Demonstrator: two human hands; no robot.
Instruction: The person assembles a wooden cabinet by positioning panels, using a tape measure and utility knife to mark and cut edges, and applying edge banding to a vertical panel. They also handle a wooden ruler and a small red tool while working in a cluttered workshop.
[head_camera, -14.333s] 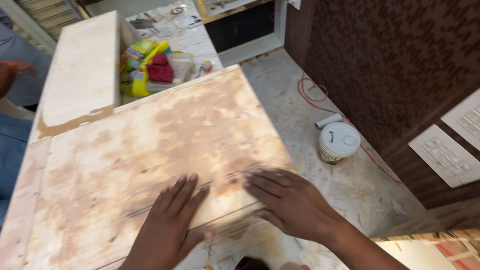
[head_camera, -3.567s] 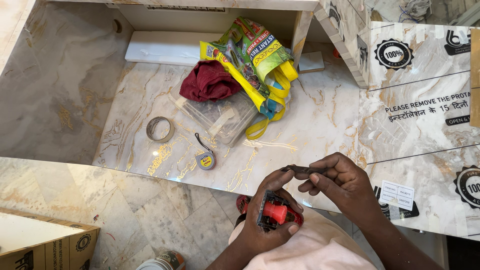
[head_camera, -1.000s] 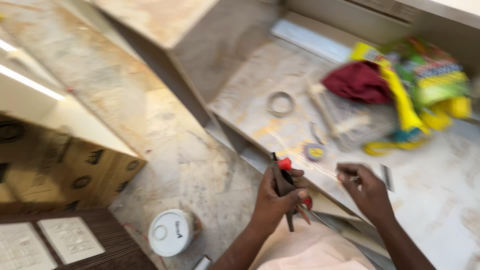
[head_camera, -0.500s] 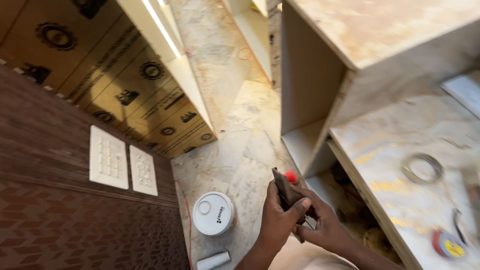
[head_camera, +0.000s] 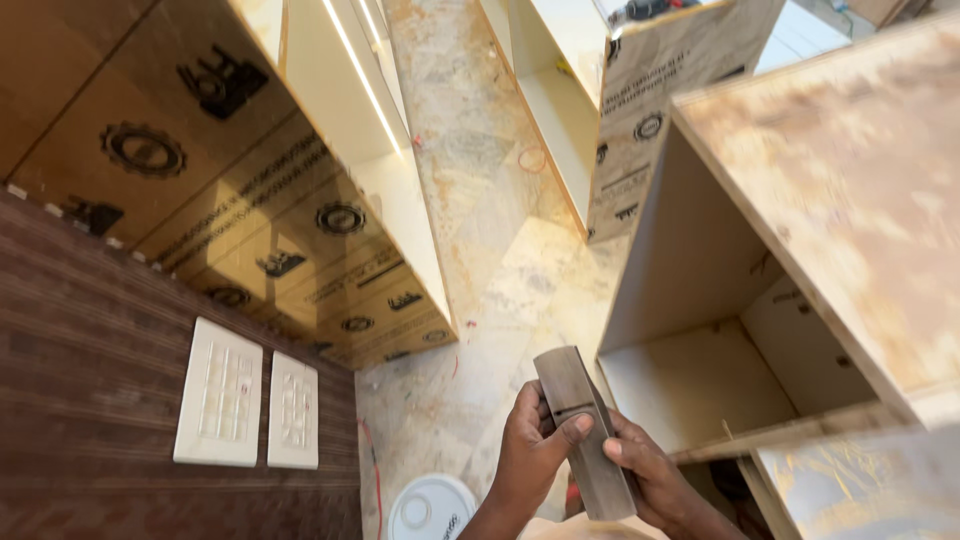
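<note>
Head view, left to right: white switch plates (head_camera: 245, 407) on the dark wall, a white bucket lid (head_camera: 432, 508) on the floor, then our left hand (head_camera: 528, 455) and right hand (head_camera: 650, 475), fingers closed round a grey flat block (head_camera: 582, 428). Nothing is worked yet; the open cabinet (head_camera: 700, 300) stands just right.

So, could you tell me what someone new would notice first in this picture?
Low in the middle, the left hand and right hand grip a flat grey block with a dark slot in its face. To the right stands an open cabinet under a worn plywood top. On the left, two white switch plates sit on a dark wall.
</note>
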